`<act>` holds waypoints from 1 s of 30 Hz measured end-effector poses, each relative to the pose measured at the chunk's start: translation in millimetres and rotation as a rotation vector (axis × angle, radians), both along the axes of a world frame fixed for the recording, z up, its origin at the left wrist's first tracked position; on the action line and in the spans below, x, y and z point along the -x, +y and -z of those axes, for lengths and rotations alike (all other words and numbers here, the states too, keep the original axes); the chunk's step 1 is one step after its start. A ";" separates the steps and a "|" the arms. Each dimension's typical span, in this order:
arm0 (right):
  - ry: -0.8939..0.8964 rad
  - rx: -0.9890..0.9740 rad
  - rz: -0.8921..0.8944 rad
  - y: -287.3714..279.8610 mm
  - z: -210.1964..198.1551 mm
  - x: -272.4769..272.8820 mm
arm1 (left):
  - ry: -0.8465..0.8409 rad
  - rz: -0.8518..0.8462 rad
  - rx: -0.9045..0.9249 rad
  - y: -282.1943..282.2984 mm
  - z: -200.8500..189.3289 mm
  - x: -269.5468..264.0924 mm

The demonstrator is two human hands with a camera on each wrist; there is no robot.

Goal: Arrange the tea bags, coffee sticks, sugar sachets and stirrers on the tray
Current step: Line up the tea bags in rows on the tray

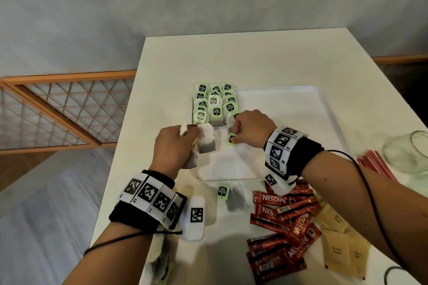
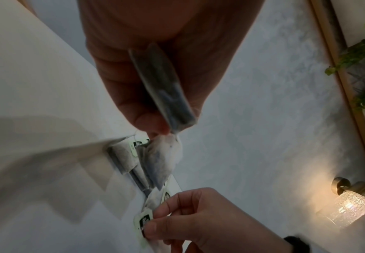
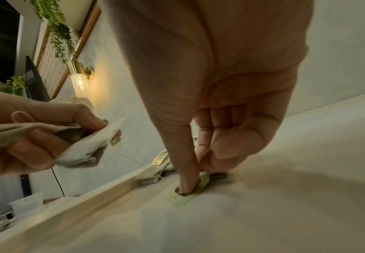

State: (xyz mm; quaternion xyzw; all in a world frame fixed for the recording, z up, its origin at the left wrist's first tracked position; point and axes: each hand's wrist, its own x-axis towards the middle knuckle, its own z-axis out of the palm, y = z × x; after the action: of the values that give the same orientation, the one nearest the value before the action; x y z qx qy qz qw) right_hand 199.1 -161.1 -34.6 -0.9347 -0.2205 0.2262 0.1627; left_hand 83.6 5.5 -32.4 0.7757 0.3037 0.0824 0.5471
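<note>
Tea bags [image 1: 214, 106] stand in three overlapping rows at the tray's [image 1: 289, 109] far left corner, long axes running away from the person, green tags facing up. The right hand [image 1: 251, 128] pinches one green tag [image 1: 231, 139] against the tray floor. The left hand [image 1: 172, 146] grips a bunch of further bags. Judged early: one loose bag [image 1: 234, 199], coffee sticks [image 1: 281, 227], sugar sachets [image 1: 340, 245] and red stirrers [image 1: 375, 163] lie on the desk [image 1: 254, 60], unplaced.

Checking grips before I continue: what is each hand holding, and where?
Left hand grips a bunch of tea bags by their top ends. Right hand pinches one tea bag's green tag on the tray.
</note>
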 end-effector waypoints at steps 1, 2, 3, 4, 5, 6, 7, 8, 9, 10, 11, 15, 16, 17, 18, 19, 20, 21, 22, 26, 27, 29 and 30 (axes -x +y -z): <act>0.013 0.000 0.000 -0.3 -0.3 -1.6 | 0.003 0.000 -0.002 -0.2 0.2 -0.1; 0.025 -0.003 0.002 -0.3 -0.5 -3.3 | 0.006 0.000 0.001 -0.3 0.4 -0.2; 0.035 -0.004 0.008 -0.6 -0.9 -4.8 | 0.007 0.002 0.003 -0.8 -0.4 -0.1; 0.040 -0.002 0.014 -0.5 -1.5 -5.9 | 0.007 0.003 0.003 -1.0 -0.7 -0.1; 0.039 0.001 0.018 -0.6 -2.0 -6.8 | 0.006 0.008 0.002 -1.4 -1.7 0.0; 0.035 0.005 0.019 -1.2 -2.5 -7.8 | 0.007 0.013 0.003 -1.7 -2.8 0.1; 0.032 0.003 0.015 -2.1 -3.7 -8.6 | 0.008 0.019 0.006 -2.0 -3.5 0.2; 0.033 -0.009 0.006 -3.0 -5.3 -9.4 | 0.008 0.023 0.013 -2.3 -4.3 0.0; 0.040 -0.027 -0.009 -3.8 -7.8 -9.9 | 0.009 0.024 0.020 -2.5 -5.2 0.1; 0.047 -0.043 -0.042 -4.5 -10.8 -10.2 | 0.012 0.025 0.026 -2.6 -5.6 0.1; 0.053 -0.039 -0.090 -4.4 -14.1 -10.4 | 0.018 0.025 0.032 -2.7 -6.1 0.1; 0.046 0.111 -0.264 2.0 -23.1 -9.9 | 0.024 0.023 0.037 -3.2 -5.1 0.3; 0.029 0.147 -0.291 4.6 -23.7 -9.7 | 0.019 0.024 0.035 -3.3 -5.0 0.2; 0.012 0.175 -0.313 7.3 -23.6 -9.6 | 0.016 0.027 0.031 -3.7 -5.1 0.3; -0.002 0.191 -0.330 9.8 -23.5 -9.5 | 0.013 0.029 0.026 -3.9 -5.8 0.5; -0.010 0.200 -0.343 11.9 -23.6 -9.6 | 0.012 0.029 0.022 -3.9 -6.1 0.9; -0.016 0.200 -0.349 13.6 -23.9 -9.4 | 0.014 0.029 0.018 -3.5 -5.9 1.1; -0.022 0.191 -0.349 14.7 -24.7 -9.3 | 0.018 0.027 0.019 -2.8 -6.1 1.8; -0.025 0.176 -0.346 14.8 -25.9 -9.4 | 0.021 0.024 0.021 -2.1 -6.0 2.2; 0.046 0.024 -0.323 5.9 -39.5 -8.6 | 0.030 0.008 0.046 1.1 -4.6 3.0; 0.106 -0.047 -0.302 2.7 -44.5 -8.0 | 0.028 0.010 0.053 0.6 -4.8 2.9; 0.216 -0.169 -0.250 -2.8 -53.2 -5.7 | 0.016 0.035 0.078 -2.7 -4.9 2.8; 0.260 -0.226 -0.223 -4.7 -55.9 -4.3 | 0.013 0.058 0.096 -5.3 -5.5 2.6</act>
State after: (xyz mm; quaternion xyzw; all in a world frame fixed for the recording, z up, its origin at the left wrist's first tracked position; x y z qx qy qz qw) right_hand 203.4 -165.8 21.3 -0.8434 -0.3235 0.3355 0.2675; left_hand 80.9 0.2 -26.9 0.7576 0.2884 0.0467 0.5838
